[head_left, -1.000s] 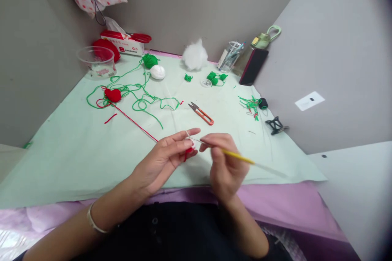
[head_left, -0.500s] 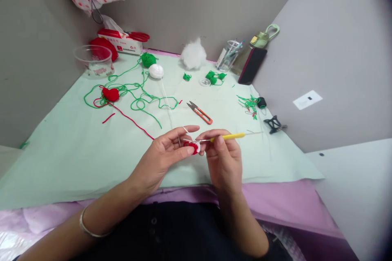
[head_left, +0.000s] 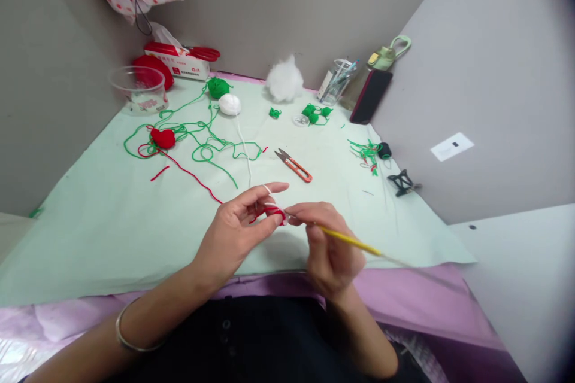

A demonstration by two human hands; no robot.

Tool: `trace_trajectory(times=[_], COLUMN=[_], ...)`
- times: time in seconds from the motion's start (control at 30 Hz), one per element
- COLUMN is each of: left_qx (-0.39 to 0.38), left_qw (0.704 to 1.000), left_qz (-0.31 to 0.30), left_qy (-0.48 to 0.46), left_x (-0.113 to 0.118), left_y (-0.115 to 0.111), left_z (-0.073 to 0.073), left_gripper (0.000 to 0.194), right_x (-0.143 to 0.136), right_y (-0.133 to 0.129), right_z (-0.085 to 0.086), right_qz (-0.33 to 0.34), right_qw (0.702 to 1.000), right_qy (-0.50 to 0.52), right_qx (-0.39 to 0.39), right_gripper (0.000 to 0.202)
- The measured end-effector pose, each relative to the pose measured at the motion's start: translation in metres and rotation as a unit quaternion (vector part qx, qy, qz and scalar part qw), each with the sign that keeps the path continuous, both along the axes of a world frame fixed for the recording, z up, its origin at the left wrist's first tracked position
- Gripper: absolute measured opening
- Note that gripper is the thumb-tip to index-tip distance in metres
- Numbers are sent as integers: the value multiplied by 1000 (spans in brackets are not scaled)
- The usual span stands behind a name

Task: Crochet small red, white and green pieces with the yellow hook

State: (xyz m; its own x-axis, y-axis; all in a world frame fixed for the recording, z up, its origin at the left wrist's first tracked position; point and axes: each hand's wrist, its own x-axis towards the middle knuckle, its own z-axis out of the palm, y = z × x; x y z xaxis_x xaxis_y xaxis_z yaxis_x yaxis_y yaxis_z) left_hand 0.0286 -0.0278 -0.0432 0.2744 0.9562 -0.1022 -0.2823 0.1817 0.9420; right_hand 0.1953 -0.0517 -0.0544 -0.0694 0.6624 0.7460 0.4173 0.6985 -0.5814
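Observation:
Between the thumb and fingers of my left hand (head_left: 231, 230) is a small red and white crochet piece (head_left: 282, 216), partly covered by the fingertips. White yarn (head_left: 245, 146) runs from a white yarn ball (head_left: 230, 104) over my raised left index finger. Red yarn (head_left: 193, 181) leads from a red yarn bundle (head_left: 163, 137) to the same hand. My right hand (head_left: 332, 245) grips a crochet hook with a yellow handle (head_left: 353, 240). Its tip meets the piece near my left thumb, and its thin rear end slants down to the right, blurred.
Orange thread snips (head_left: 294, 166) lie just beyond my hands. Loose green yarn (head_left: 206, 146) tangles at left. Behind are white stuffing (head_left: 284, 80), green crocheted pieces (head_left: 313, 112), a pen cup (head_left: 335, 82), a phone (head_left: 371, 96) and a plastic tub (head_left: 142, 96). Yarn scraps (head_left: 366, 152) lie at right.
My right hand has turned and dropped slightly, so the hook's rear end swings from nearly level to pointing down right. My left hand keeps its hold, shifting slightly left.

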Motion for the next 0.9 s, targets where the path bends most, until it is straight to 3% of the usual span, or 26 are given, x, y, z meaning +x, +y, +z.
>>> trace_trajectory(times=[0.1, 0.23, 0.4, 0.6, 0.9], left_qx=[15, 12, 62, 129, 192], left_qw=[1000, 1000, 996, 981, 970], left_qz=[24, 10, -2, 76, 116], left_qy=[9, 5, 64, 121, 97], left_x=[3, 2, 2, 4, 2], left_y=[-2, -2, 4, 9, 1], left_z=[-1, -1, 2, 1, 1], left_gripper=[37, 40, 46, 29, 22], right_x=[-4, -7, -6, -5, -5], right_y=[0, 2, 2, 1, 0], right_z=[-6, -14, -14, -14, -11], right_qz=[-50, -88, -77, -56, -35], right_qw=[993, 984, 986, 987, 989], right_qy=[-86, -89, -90, -92, -91], right_qx=[70, 125, 115, 118, 110], right_gripper=[24, 28, 31, 30, 27])
